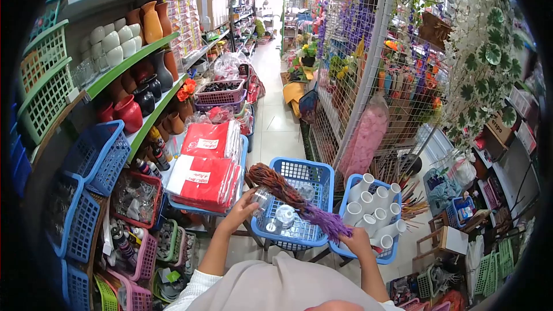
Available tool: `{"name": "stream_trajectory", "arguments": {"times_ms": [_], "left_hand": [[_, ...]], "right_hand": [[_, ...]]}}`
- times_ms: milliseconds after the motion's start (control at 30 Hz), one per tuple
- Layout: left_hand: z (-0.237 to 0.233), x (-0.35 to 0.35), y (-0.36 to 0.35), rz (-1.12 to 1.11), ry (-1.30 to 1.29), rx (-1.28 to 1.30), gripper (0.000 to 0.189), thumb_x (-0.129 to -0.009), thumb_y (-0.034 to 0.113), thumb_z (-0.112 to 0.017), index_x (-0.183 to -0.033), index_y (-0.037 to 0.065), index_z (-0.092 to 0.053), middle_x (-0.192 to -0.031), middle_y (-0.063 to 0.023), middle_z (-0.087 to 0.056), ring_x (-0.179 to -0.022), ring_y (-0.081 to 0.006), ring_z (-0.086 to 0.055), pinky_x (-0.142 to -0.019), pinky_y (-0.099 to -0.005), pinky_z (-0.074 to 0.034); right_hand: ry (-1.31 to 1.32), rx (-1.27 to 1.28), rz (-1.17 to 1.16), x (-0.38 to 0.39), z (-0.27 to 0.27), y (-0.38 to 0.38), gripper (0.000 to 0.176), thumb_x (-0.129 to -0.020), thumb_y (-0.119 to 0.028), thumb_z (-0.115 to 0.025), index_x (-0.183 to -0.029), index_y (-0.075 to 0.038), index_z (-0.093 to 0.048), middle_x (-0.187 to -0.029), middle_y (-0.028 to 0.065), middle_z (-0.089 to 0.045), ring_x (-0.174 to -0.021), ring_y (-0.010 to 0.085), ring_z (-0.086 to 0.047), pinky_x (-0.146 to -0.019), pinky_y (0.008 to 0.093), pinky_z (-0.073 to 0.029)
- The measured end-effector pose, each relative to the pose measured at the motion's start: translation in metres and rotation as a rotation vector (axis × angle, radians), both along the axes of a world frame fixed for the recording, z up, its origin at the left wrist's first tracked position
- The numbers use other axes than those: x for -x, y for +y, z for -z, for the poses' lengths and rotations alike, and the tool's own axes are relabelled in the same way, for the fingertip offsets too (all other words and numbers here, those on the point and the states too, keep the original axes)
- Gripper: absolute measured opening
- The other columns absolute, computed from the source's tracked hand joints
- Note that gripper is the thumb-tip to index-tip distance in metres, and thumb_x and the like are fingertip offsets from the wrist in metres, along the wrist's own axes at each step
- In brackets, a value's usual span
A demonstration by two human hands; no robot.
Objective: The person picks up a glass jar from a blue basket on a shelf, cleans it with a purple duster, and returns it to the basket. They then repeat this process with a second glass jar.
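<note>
While the right hand (357, 242) has its grip closed on the purple end of the bundle (296, 203), the left hand (244, 209) has its grip partly curled around a clear jar (262, 200). The bundle slants across the middle basket (325, 187), above its inside; its brown end points up and away to the left, near the packs (210, 164). Whether it touches the jar, I cannot tell. The jar is at the basket's left rim, and inside the basket are a white-topped container (284, 214) and other clear pieces. Just right of it, a second blue basket (387, 258) holds white tubes (380, 213), most leaning. The packs, red and white, lie stacked to the left. A tall wire rack (374, 75) stands beyond, with a pink bag (368, 132) against it.
</note>
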State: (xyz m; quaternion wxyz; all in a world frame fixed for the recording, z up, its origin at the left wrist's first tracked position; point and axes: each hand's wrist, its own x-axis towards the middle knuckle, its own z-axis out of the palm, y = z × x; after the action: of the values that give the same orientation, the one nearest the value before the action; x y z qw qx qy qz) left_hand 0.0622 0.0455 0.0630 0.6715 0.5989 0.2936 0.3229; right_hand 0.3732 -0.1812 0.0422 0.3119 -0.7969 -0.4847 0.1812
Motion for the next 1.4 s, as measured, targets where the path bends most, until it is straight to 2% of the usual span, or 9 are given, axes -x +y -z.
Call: {"name": "stream_trajectory", "arguments": {"times_ms": [267,400,533,733,800,933,1000,1100,1400], "left_hand": [[0.002,0.013,0.021,0.073,-0.229,0.052,0.071,-0.088,0.027,-0.061,-0.147,0.008,-0.025,-0.141,-0.0099,-0.038,-0.127,-0.0219,-0.042,-0.105,-0.0347,-0.034],[0.005,0.026,0.037,0.068,-0.199,-0.049,0.08,-0.084,0.031,-0.063,-0.149,0.012,-0.021,-0.149,-0.0121,-0.026,-0.136,-0.0239,-0.029,-0.108,-0.0362,-0.03],[0.001,0.038,0.047,0.121,-0.234,-0.058,0.083,-0.083,0.032,-0.064,-0.15,0.013,-0.018,-0.151,-0.0123,-0.024,-0.141,-0.0242,-0.022,-0.109,-0.0363,-0.028],[-0.01,0.05,0.051,0.234,-0.329,0.164,0.082,-0.086,0.029,-0.061,-0.151,0.013,-0.014,-0.15,-0.0103,-0.025,-0.138,-0.0257,-0.03,-0.106,-0.0442,-0.036],[-0.011,0.053,0.052,0.192,-0.391,0.158,0.085,-0.08,0.036,-0.067,-0.147,0.013,-0.021,-0.147,-0.0104,-0.029,-0.131,-0.0283,-0.04,-0.1,-0.045,-0.044],[-0.007,0.058,0.055,0.18,-0.446,0.166,0.087,-0.077,0.037,-0.07,-0.146,0.014,-0.022,-0.147,-0.0104,-0.031,-0.132,-0.0288,-0.039,-0.099,-0.0461,-0.045],[0.002,0.058,0.059,0.22,-0.498,0.165,0.079,-0.082,0.024,-0.069,-0.144,0.014,-0.022,-0.147,-0.01,-0.029,-0.133,-0.0274,-0.037,-0.103,-0.0478,-0.041],[0.007,0.058,0.054,0.134,-0.463,0.081,0.085,-0.077,0.03,-0.074,-0.144,0.015,-0.023,-0.143,-0.0098,-0.032,-0.132,-0.0266,-0.039,-0.102,-0.0468,-0.043],[0.009,0.087,0.049,0.009,-0.485,0.055,0.087,-0.072,0.031,-0.08,-0.141,0.014,-0.029,-0.135,-0.0084,-0.043,-0.124,-0.0235,-0.047,-0.099,-0.0385,-0.046]], "right_hand": [[-0.124,0.116,0.044,0.034,-0.01,0.006,0.04,-0.075,-0.045,-0.069,-0.095,-0.011,-0.072,-0.076,0.0169,-0.067,-0.074,0.035,-0.066,-0.068,0.0427,-0.051],[0.016,0.049,0.075,0.048,-0.003,0.01,0.039,-0.075,-0.045,-0.069,-0.094,-0.01,-0.072,-0.073,0.017,-0.066,-0.071,0.0344,-0.065,-0.066,0.0411,-0.05],[-0.02,0.055,0.074,0.056,-0.01,0.012,0.038,-0.075,-0.044,-0.07,-0.094,-0.01,-0.072,-0.071,0.017,-0.066,-0.069,0.0341,-0.065,-0.064,0.0404,-0.049],[-0.077,0.093,0.086,0.07,-0.03,0.008,0.038,-0.074,-0.044,-0.071,-0.095,-0.012,-0.072,-0.07,0.0161,-0.066,-0.067,0.0339,-0.065,-0.063,0.0402,-0.05],[-0.05,0.098,0.093,0.076,-0.033,0.003,0.034,-0.073,-0.035,-0.072,-0.096,-0.01,-0.072,-0.072,0.0174,-0.066,-0.066,0.032,-0.065,-0.062,0.0381,-0.049],[-0.048,0.1,0.113,0.09,-0.035,-0.005,0.033,-0.072,-0.035,-0.072,-0.095,-0.011,-0.072,-0.07,0.0168,-0.065,-0.063,0.0306,-0.064,-0.061,0.0375,-0.049],[-0.111,0.076,0.135,0.092,-0.028,-0.008,0.032,-0.072,-0.035,-0.072,-0.095,-0.012,-0.072,-0.07,0.0162,-0.065,-0.063,0.0301,-0.064,-0.062,0.0375,-0.049],[-0.121,0.101,0.172,0.1,-0.027,-0.008,0.038,-0.072,-0.042,-0.072,-0.095,-0.012,-0.073,-0.074,0.0162,-0.067,-0.071,0.0333,-0.066,-0.066,0.0402,-0.05],[-0.05,0.127,0.13,0.114,-0.02,-0.018,0.039,-0.069,-0.041,-0.074,-0.096,-0.012,-0.073,-0.075,0.0155,-0.067,-0.07,0.0327,-0.066,-0.066,0.0394,-0.051]]}}
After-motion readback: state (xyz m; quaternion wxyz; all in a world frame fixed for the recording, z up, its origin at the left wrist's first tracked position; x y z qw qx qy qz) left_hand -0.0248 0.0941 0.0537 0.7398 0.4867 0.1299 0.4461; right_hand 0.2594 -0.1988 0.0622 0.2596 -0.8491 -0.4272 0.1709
